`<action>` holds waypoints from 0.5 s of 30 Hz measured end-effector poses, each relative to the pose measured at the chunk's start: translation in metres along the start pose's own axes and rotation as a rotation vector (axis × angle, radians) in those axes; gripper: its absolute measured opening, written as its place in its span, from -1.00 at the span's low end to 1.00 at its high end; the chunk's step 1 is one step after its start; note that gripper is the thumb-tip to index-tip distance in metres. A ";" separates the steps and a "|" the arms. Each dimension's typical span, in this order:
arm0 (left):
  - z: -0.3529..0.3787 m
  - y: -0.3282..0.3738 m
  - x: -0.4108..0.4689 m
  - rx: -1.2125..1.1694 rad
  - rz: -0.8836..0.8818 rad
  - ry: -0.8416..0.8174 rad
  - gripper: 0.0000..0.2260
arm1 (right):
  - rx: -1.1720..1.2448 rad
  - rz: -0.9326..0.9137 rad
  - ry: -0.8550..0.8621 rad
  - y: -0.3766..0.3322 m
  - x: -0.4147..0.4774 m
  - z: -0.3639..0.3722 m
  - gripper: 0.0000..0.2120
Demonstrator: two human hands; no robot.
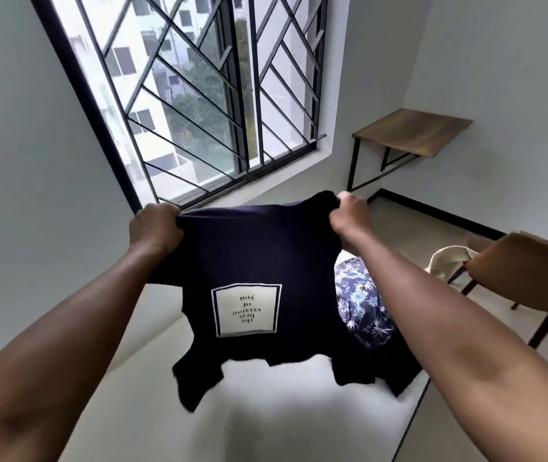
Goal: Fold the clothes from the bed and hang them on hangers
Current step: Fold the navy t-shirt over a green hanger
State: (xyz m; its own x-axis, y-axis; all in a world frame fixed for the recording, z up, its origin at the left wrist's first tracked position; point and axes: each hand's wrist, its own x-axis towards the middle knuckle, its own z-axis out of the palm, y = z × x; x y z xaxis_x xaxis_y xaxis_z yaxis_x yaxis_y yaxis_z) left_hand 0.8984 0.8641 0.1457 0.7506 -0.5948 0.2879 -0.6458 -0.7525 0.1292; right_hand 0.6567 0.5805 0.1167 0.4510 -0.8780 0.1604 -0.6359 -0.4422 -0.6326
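A dark navy T-shirt (266, 261) with a white printed square hangs upside down in the air above the white bed (266, 411). My left hand (154, 226) grips its hem at the upper left corner. My right hand (349, 213) grips the hem at the upper right. The sleeves dangle toward the mattress. Behind the shirt, on the bed, lies a blue floral garment (360, 301) next to more dark cloth (402, 368). No hanger is in view.
A barred window (199, 95) fills the wall ahead. A small wooden table (412, 131) stands in the far right corner. A brown chair (529, 271) sits right of the bed, with a cream cloth (445, 261) beside it.
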 end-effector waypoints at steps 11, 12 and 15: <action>-0.045 -0.084 -0.076 -0.081 0.171 0.187 -0.74 | 0.027 -0.175 0.185 -0.044 -0.112 -0.009 -0.77; -0.038 -0.098 -0.091 -0.100 0.190 0.180 -0.75 | -0.005 -0.172 0.172 -0.041 -0.133 0.000 -0.81; 0.005 -0.142 -0.138 -0.121 0.254 0.038 -0.80 | -0.153 -0.091 0.092 -0.022 -0.201 0.041 -0.88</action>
State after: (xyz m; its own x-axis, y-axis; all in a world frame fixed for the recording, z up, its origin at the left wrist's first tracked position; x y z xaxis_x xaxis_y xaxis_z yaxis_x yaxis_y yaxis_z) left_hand 0.8872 1.0513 0.0833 0.5582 -0.7471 0.3609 -0.8262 -0.5401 0.1600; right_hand 0.6060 0.7744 0.0671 0.4561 -0.8432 0.2846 -0.6859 -0.5368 -0.4913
